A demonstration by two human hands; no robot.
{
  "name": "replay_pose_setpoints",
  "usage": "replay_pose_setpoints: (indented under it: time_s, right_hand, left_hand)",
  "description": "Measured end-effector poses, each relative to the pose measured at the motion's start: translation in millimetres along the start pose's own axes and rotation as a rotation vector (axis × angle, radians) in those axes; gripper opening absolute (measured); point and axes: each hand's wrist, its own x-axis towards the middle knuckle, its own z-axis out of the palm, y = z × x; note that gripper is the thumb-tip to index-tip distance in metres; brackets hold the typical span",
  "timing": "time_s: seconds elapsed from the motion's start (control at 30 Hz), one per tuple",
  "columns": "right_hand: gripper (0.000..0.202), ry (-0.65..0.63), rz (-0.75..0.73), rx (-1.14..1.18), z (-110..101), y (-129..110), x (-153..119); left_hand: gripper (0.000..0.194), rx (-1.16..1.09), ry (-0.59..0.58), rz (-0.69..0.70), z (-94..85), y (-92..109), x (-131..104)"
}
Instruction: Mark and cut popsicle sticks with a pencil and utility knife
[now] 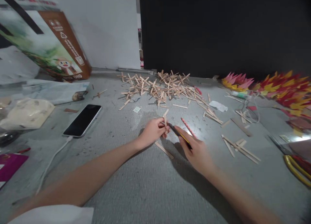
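Phone (82, 121) lying flat at nine o'clock, and here's my left hand (155, 130), just below centre, fingertips pinched shut on a stick (166, 116). Stick pile (157, 86) at twelve. Tool (178, 132) tip right at those fingertips, my right hand (195, 149) closed around it at five. Scissors (295, 167) at four, on the table (136, 191).

A gray counter (116, 185) runs back to a pale gray wall (111, 26) on the left and a big, flat black panel (218, 33) on the right. Between them is a thin gap. White light shines on the counter in small spots.
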Motion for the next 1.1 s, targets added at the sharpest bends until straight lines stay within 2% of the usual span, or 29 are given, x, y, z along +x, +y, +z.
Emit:
replay_pose_setpoints:
  time_s: [0.3, 0.5, 0.83, 1.1]
  right_hand:
    - [0.05, -0.023, 0.005, -0.047, 3.2, 6.4, 0.9]
    - [0.048, -0.017, -0.002, -0.039, 1.3, 4.7, 2.0]
    - [0.047, -0.025, -0.005, -0.042, 1.4, 3.0, 1.8]
    - [0.046, -0.026, -0.024, -0.018, 1.0, 1.2, 2.0]
  left_hand:
    - [0.009, 0.097, 0.001, 0.019, -0.7, -5.1, 3.9]
    - [0.021, 0.048, 0.001, 0.014, 0.6, -6.0, 3.4]
    - [0.021, 0.075, 0.006, 0.03, -0.4, -2.8, 1.0]
    - [0.023, 0.067, 0.017, 0.054, -0.4, -9.5, 1.8]
